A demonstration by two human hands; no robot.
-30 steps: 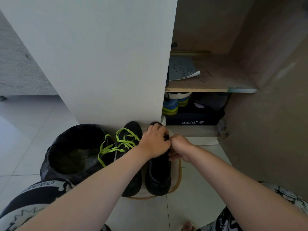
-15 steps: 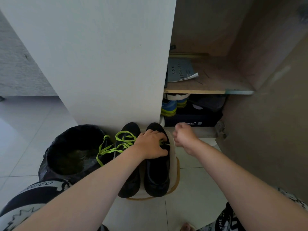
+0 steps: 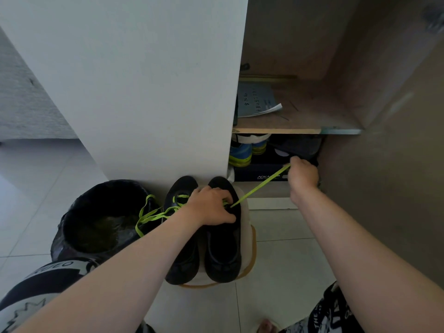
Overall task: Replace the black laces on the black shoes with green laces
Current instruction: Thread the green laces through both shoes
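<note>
Gripping the right-side shoe [image 3: 223, 239] with the left hand [image 3: 211, 207], fingers [image 3: 222, 194] curled over its eyelets. Pinching a green lace [image 3: 259, 186] in the right hand [image 3: 303, 175], taut from that shoe toward the cupboard [image 3: 300, 116]. Side by side on a pale stool [image 3: 247, 227] with the other shoe [image 3: 183, 251], laced green.

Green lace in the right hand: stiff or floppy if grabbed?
Likely floppy: the green lace runs straight only because the right hand pulls it taut from the black shoe that the left hand grips. The other lace droops in loose loops. Probably light; looks flat, so a pinch should hold.
</note>
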